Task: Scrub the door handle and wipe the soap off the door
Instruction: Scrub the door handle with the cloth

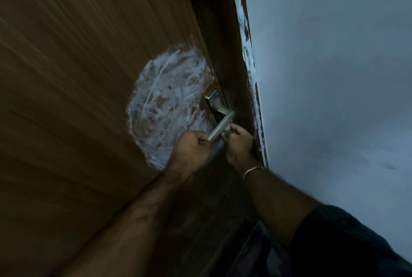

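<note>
At frame centre, the left hand (193,145), fisted, and the right hand (238,140), fingers curled, close around the metal door handle (220,126); any cloth is hidden. Work every handle face, then clear the soap patch (165,107) on the door (78,76)

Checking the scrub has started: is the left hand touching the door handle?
Touching. The head view shows the left hand closed in a fist at the free end of the door handle, no gap between them.

hands: 2 (193,145) (237,142); door handle: 1 (220,125); soap patch: 1 (165,102); door: 1 (78,76); bracelet: 1 (252,170)
</note>
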Demonstrator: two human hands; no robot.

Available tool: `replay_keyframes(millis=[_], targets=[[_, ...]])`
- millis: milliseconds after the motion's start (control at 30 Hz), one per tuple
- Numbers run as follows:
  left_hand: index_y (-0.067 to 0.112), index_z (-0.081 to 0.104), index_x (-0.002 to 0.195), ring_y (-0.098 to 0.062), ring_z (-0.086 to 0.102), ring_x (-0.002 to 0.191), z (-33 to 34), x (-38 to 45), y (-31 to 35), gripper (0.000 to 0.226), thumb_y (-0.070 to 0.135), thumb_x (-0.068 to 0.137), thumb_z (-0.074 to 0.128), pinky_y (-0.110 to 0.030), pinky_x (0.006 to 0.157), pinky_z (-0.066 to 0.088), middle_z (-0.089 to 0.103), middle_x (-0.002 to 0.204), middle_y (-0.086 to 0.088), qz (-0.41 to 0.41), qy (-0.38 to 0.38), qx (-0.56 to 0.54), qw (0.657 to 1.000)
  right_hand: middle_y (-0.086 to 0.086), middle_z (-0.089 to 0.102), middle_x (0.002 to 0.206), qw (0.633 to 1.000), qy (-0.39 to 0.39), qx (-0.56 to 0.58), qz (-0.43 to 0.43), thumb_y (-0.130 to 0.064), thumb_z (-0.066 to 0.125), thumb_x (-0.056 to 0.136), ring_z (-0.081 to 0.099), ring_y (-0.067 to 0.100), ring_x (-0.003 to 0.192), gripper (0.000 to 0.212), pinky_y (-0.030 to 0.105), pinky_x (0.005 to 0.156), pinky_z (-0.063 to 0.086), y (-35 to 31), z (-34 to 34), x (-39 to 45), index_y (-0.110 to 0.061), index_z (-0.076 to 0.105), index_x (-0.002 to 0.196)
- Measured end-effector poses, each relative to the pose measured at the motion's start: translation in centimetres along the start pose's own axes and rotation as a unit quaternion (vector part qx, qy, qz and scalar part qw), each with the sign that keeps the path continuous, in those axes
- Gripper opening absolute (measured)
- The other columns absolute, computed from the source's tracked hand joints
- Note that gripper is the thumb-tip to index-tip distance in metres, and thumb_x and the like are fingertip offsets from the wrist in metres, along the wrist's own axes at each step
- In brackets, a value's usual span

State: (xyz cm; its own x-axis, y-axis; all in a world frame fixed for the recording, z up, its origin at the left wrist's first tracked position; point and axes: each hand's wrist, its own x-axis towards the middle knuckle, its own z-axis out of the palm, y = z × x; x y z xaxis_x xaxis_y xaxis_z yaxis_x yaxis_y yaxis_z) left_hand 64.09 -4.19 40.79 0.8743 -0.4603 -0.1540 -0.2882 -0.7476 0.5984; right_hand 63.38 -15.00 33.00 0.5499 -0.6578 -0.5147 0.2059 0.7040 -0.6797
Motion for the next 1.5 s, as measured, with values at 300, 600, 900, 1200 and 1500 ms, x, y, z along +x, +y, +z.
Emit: replay_keyframes(millis=[300,600,900,1200,1500], targets=[[0.021,0.07,0.076,-0.005,0.061,0.057,0.4,0.7,-0.6,0.023,0.017,0.093,0.056,-0.018,0.051,0.044,0.074,0.075,0.0,0.01,0.022,0.029,0.999,0.024,0.067,0.115,0.997,0.045,-0.052,-0.028,0.015,0.056,0.083,0.065,0.03,0.1,0.035,0.038,0.091,0.055,0.3,0.1,0.2,0.006,0.065,0.115],[0.011,0.073,0.087,-0.024,0.072,0.084,0.7,0.5,-0.6,0.019,0.014,0.093,0.055,-0.042,0.083,0.059,0.075,0.083,-0.009,-0.002,0.036,-0.016,0.999,0.03,0.066,0.106,0.998,0.003,-0.065,-0.009,0.015,0.06,0.082,0.058,0.026,0.088,0.025,0.033,0.076,0.051,1.8,-0.1,-0.9,0.015,0.064,0.106],[0.024,0.068,0.072,0.0,0.063,0.052,0.8,0.8,-1.2,0.021,0.018,0.09,0.06,-0.015,0.043,0.043,0.072,0.069,-0.002,-0.012,0.028,-0.039,0.999,0.027,0.065,0.112,0.994,-0.04,-0.101,0.006,0.016,0.057,0.085,0.066,0.034,0.094,0.032,0.04,0.086,0.055,-0.6,-1.7,-0.5,0.012,0.061,0.116],[0.025,0.07,0.072,-0.031,0.072,0.085,1.5,0.3,-2.0,0.031,0.016,0.097,0.054,-0.045,0.076,0.059,0.074,0.079,-0.008,-0.045,0.033,-0.168,0.984,0.001,0.068,0.104,0.888,-0.048,-0.296,-0.349,0.008,0.054,0.084,0.06,0.007,0.093,0.034,0.006,0.081,0.047,-3.7,-3.2,-0.9,-0.006,0.069,0.112],[0.025,0.07,0.069,-0.024,0.069,0.08,1.6,0.2,-2.0,0.032,0.016,0.096,0.054,-0.041,0.072,0.058,0.073,0.077,-0.004,-0.058,0.031,-0.209,0.976,0.008,0.061,0.112,0.497,-0.188,-0.648,-0.545,-0.006,0.056,0.089,0.054,0.026,0.101,0.023,0.034,0.086,0.045,-8.7,-0.7,-1.2,-0.007,0.07,0.107]])
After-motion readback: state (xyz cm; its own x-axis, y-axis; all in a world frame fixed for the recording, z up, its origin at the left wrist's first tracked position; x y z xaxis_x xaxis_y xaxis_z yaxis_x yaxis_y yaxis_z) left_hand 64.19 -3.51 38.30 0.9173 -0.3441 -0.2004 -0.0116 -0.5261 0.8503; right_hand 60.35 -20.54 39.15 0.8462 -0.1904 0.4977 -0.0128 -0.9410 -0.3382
